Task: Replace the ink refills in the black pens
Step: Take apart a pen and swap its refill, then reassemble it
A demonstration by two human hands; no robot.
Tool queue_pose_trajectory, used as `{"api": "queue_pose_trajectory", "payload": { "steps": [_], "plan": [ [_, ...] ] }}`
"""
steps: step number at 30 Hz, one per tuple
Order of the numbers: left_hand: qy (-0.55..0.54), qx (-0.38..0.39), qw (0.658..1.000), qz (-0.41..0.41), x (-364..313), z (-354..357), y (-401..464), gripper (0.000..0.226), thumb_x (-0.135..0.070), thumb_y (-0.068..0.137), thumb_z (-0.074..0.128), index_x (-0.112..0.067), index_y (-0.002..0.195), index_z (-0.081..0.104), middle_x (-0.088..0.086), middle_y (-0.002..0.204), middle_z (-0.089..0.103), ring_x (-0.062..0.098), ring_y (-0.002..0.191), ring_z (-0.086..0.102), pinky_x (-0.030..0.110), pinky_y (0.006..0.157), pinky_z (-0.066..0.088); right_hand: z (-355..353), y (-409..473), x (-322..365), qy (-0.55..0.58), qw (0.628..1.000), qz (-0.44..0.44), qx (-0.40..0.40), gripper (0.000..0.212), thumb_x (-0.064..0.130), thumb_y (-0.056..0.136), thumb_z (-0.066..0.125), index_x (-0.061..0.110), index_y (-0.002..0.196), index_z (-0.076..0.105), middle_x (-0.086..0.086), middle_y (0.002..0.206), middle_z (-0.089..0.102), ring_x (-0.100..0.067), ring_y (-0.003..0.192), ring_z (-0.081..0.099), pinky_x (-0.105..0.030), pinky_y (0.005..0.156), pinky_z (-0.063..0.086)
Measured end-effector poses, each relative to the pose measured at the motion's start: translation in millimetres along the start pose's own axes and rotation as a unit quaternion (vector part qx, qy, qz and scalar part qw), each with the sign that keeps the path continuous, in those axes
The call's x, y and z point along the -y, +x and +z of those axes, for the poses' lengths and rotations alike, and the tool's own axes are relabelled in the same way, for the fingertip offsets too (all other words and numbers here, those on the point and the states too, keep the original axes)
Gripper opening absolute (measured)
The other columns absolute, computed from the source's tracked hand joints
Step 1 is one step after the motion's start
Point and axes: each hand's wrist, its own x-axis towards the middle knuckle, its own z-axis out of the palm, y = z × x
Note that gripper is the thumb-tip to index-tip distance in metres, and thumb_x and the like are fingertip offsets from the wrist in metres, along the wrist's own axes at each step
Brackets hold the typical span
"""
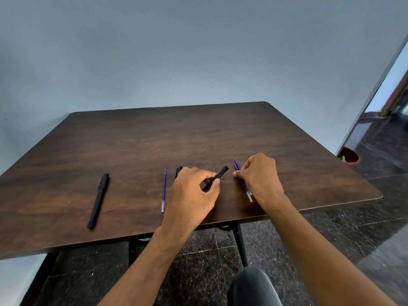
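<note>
My left hand (192, 191) grips a black pen barrel (217, 177), tilted with its far end up to the right. Behind that hand the tip of another black pen piece (178, 170) shows; the rest is hidden. My right hand (260, 175) rests on the table and pinches two blue ink refills (239, 175) lying side by side, their clear ends (250, 196) poking out under the wrist. A single blue refill (163, 191) lies to the left of my left hand. A whole black pen (98, 200) lies further left on the dark wooden table (154, 140).
The table's near edge runs just under my wrists, and its right corner is at the right (379, 195). A red pot (350, 156) stands on the dark tiled floor beyond the table's right side. A pale wall is behind the table.
</note>
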Motion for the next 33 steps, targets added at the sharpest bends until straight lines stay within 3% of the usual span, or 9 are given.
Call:
{"api": "queue_pose_trajectory", "payload": {
  "steps": [3,9,14,20,22,24,26,30,33],
  "plan": [
    [0.002,0.004,1.0,0.003,-0.3,0.3,0.1,0.014,-0.028,0.085,0.075,-0.023,0.098,0.079,-0.013,0.086,0.07,0.005,0.086,0.054,0.02,0.075,0.047,1.5,-0.2,-0.1,0.0,1.0,0.009,0.0,0.024,0.028,0.078,0.087,0.008,0.074,0.074,-0.009,0.077,0.073,-0.023,0.077,0.072,-0.042,0.077,0.062],
    [0.004,0.003,1.0,0.001,0.7,-0.7,-0.4,0.013,-0.028,0.086,0.076,-0.023,0.098,0.079,-0.014,0.084,0.07,0.005,0.085,0.054,0.017,0.074,0.044,0.6,1.8,-0.8,0.005,1.0,0.012,0.008,0.025,0.028,0.078,0.087,0.006,0.075,0.074,-0.008,0.077,0.073,-0.021,0.075,0.071,-0.038,0.074,0.062],
    [-0.002,0.001,1.0,-0.002,2.3,-1.8,0.2,0.011,-0.027,0.085,0.076,-0.024,0.096,0.079,-0.014,0.084,0.07,0.004,0.084,0.054,0.013,0.073,0.042,0.5,0.2,-3.1,0.037,0.999,0.015,0.0,0.021,0.025,0.077,0.087,0.01,0.073,0.073,0.0,0.069,0.07,-0.009,0.066,0.067,-0.017,0.051,0.044],
    [-0.006,-0.002,1.0,-0.001,4.8,-1.2,-0.4,0.01,-0.027,0.085,0.076,-0.025,0.094,0.079,-0.016,0.082,0.068,0.003,0.082,0.052,0.009,0.071,0.039,-3.5,-4.5,-2.0,0.053,0.999,0.006,-0.002,0.022,0.023,0.079,0.086,0.009,0.069,0.073,0.0,0.064,0.069,-0.008,0.06,0.065,-0.011,0.041,0.04],
    [-0.007,-0.006,1.0,0.002,4.7,-1.7,-0.9,0.01,-0.027,0.084,0.076,-0.025,0.094,0.079,-0.015,0.082,0.068,0.005,0.083,0.053,0.011,0.071,0.04,-5.1,-6.8,0.2,0.061,0.998,-0.001,-0.004,0.021,0.02,0.08,0.085,0.006,0.069,0.074,-0.004,0.066,0.071,-0.012,0.065,0.069,-0.01,0.046,0.045],
    [-0.01,-0.01,1.0,0.004,5.1,-4.4,-1.9,0.009,-0.026,0.084,0.076,-0.025,0.093,0.079,-0.016,0.082,0.068,0.005,0.085,0.054,0.012,0.073,0.041,-5.8,-10.2,5.8,0.065,0.998,-0.009,-0.003,0.017,0.019,0.08,0.084,0.007,0.072,0.075,-0.008,0.074,0.073,-0.02,0.075,0.072,-0.026,0.065,0.058],
    [-0.007,-0.016,1.0,0.013,6.9,-10.5,-2.7,0.01,-0.025,0.084,0.076,-0.025,0.094,0.078,-0.017,0.082,0.068,0.004,0.085,0.054,0.009,0.074,0.04,-5.0,-13.5,12.8,0.079,0.997,-0.019,-0.006,0.016,0.018,0.08,0.084,0.01,0.07,0.075,-0.007,0.075,0.074,-0.019,0.077,0.071,-0.036,0.072,0.06],
    [0.011,-0.056,0.998,0.026,18.2,-36.3,-1.2,0.012,-0.022,0.082,0.079,-0.022,0.094,0.078,-0.015,0.079,0.067,0.005,0.081,0.054,0.006,0.073,0.039,1.0,-19.8,29.9,0.108,0.993,-0.056,-0.002,0.025,0.021,0.079,0.086,0.02,0.059,0.071,0.006,0.06,0.069,0.002,0.054,0.064,-0.009,0.047,0.042],
    [0.035,-0.074,0.997,0.006,31.9,-60.3,-0.7,0.011,-0.021,0.082,0.078,-0.021,0.093,0.078,-0.017,0.08,0.065,0.006,0.081,0.056,0.004,0.075,0.039,9.8,-25.3,45.4,0.119,0.99,-0.068,0.033,0.024,0.023,0.079,0.086,0.021,0.059,0.073,0.008,0.061,0.07,0.006,0.054,0.065,-0.005,0.043,0.041]
  ]
}}
